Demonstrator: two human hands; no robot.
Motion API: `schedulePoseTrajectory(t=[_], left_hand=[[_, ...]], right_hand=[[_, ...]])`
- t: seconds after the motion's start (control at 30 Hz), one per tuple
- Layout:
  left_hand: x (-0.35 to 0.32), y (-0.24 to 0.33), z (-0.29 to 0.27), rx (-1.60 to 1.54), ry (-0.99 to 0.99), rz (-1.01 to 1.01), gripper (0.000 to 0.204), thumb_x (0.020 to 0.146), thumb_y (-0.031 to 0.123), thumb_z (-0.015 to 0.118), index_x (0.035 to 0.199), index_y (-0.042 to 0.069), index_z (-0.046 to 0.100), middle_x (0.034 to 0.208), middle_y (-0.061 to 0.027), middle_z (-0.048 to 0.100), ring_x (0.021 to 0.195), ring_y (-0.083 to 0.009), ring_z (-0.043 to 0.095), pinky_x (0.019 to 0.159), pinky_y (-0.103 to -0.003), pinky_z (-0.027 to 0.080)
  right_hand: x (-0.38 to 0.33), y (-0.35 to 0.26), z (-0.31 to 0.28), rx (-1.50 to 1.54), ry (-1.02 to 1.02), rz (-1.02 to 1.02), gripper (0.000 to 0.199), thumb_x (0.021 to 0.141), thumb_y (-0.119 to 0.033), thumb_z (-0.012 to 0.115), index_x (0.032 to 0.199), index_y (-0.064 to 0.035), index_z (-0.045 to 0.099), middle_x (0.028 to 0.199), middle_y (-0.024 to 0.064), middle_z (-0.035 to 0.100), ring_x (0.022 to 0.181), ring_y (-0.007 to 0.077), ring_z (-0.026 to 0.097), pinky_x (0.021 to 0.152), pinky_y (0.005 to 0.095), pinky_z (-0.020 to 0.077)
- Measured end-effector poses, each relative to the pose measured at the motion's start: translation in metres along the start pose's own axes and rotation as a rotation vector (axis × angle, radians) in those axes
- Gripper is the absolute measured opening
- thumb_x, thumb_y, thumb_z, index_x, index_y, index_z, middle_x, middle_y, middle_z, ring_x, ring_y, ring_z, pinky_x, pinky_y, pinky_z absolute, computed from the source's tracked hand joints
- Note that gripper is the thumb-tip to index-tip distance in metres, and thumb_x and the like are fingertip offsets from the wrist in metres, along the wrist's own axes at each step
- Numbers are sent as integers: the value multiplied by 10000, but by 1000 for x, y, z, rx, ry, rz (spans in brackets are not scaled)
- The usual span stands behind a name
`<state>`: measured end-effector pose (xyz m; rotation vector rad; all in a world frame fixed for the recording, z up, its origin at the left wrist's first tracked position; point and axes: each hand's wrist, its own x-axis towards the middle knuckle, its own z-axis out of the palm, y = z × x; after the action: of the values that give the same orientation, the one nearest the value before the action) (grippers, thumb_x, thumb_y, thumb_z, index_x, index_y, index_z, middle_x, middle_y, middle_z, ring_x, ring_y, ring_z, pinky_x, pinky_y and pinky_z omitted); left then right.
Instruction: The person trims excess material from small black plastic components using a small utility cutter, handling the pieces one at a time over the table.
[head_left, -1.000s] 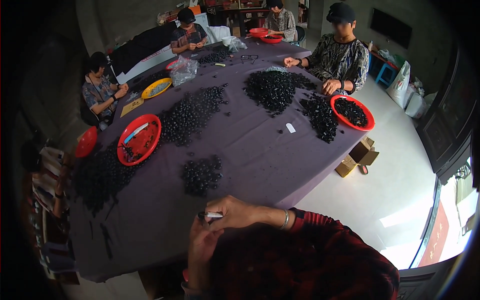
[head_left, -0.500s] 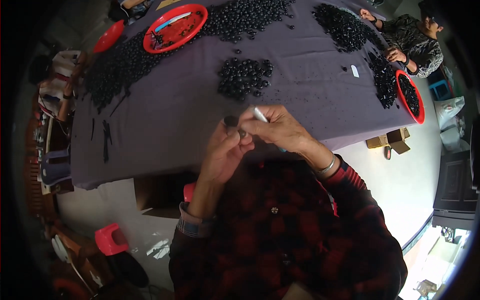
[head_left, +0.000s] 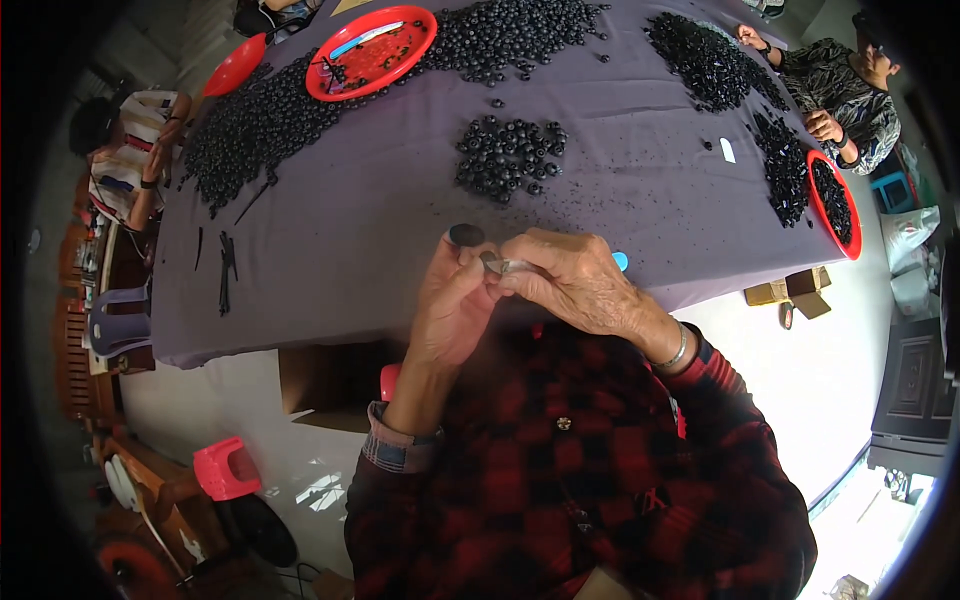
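My left hand point(head_left: 452, 305) is closed, its fingertips pinching a small black round piece point(head_left: 490, 262). A second dark disc-like piece point(head_left: 465, 235) shows at the tip of the same hand. My right hand point(head_left: 580, 280) is wrapped round a slim knife; its pale metal blade point(head_left: 517, 266) meets the pinched piece, and its light blue handle end point(head_left: 620, 261) sticks out behind the knuckles. Both hands are held together over the table's near edge. Just beyond them lies a small pile of round black pieces point(head_left: 510, 158), some with visible holes.
The table's grey-purple cloth point(head_left: 350, 220) bears a long heap of black pieces point(head_left: 250, 135) and a red basin point(head_left: 420, 62) holding a blue-and-white cutter. Far right are heaps of short black strips point(head_left: 705, 65), a red basin point(head_left: 855, 235) and a person point(head_left: 840, 85). Another person point(head_left: 140, 160) sits left.
My right hand has turned and lowered slightly, bringing the blade from pointing upward to lying against the small black piece. The view has shifted a little.
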<state>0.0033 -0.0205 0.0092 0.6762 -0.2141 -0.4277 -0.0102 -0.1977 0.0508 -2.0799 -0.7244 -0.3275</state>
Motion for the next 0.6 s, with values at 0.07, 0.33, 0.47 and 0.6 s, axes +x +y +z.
schedulePoseTrajectory(t=[0.07, 0.33, 0.47, 0.6], left_hand=[[0, 1, 0, -2, 10, -10, 278, 926, 108, 581, 1145, 118, 409, 922, 8, 481, 879, -108, 525, 812, -305, 462], [2, -4, -7, -103, -53, -16, 227, 960, 73, 519, 1175, 105, 455, 1002, -38, 578, 968, -142, 569, 861, -301, 477], [2, -1, -3, 10, 18, -31, 306, 918, 110, 593, 1156, 105, 400, 905, -7, 505, 866, -112, 541, 803, -302, 473], [2, 0, -7, 32, 30, -20, 313, 903, 69, 593, 1152, 96, 405, 921, -32, 540, 826, -129, 560, 785, -323, 492]], right_hand=[[0, 3, 2, 5, -1, 4, 120, 866, -202, 668, 887, -85, 652, 781, 65, 636, 680, 270, 629, 564, 373, 491], [0, 9, 2, 29, 8, 7, 124, 841, -190, 690, 908, -88, 669, 773, 58, 656, 669, 263, 635, 559, 367, 497], [-2, 9, 0, 88, -59, 62, 122, 898, -151, 658, 912, -32, 680, 804, 86, 673, 692, 205, 664, 616, 307, 521], [-2, 11, 4, 135, -94, 116, 130, 913, -152, 645, 933, -27, 674, 811, 88, 679, 702, 197, 668, 627, 302, 518]])
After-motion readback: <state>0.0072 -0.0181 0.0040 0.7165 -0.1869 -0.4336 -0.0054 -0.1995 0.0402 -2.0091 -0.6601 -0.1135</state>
